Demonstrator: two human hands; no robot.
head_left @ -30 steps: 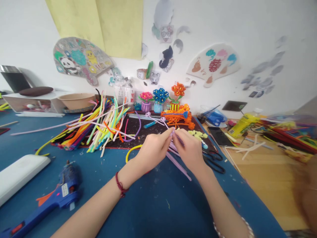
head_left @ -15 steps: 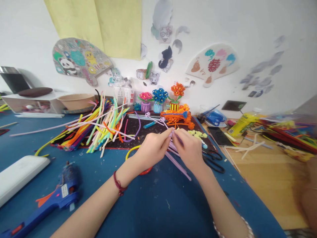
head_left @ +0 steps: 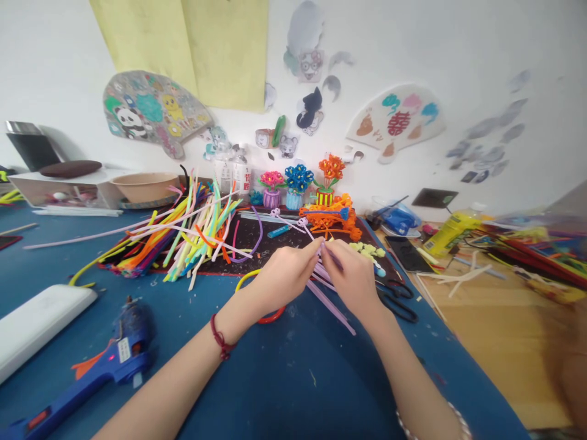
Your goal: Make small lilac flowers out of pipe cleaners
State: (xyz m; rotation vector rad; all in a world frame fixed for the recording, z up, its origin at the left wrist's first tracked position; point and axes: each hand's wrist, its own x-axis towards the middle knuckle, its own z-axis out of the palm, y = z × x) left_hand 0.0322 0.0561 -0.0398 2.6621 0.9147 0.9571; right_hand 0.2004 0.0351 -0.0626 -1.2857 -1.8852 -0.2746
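Note:
My left hand (head_left: 280,278) and my right hand (head_left: 352,280) meet over the blue mat (head_left: 293,379), fingertips pinched together on lilac pipe cleaners (head_left: 331,305). The lilac stems run down and right from my fingers and lie on the mat. A red cord bracelet circles my left wrist. A red ring shape (head_left: 270,317) lies under my left hand, and a yellow curved pipe cleaner (head_left: 243,280) lies just left of it.
A heap of coloured pipe cleaners (head_left: 183,235) spreads at the left centre. A blue glue gun (head_left: 105,366) and a white flat case (head_left: 36,321) lie at the left. Small pipe-cleaner flower pots (head_left: 298,183), an orange model (head_left: 330,220), scissors (head_left: 397,299) and a yellow glue bottle (head_left: 449,232) stand beyond my hands.
My hands stay pinched on the lilac pipe cleaners with almost no movement. The view has shifted slightly, nothing else has moved.

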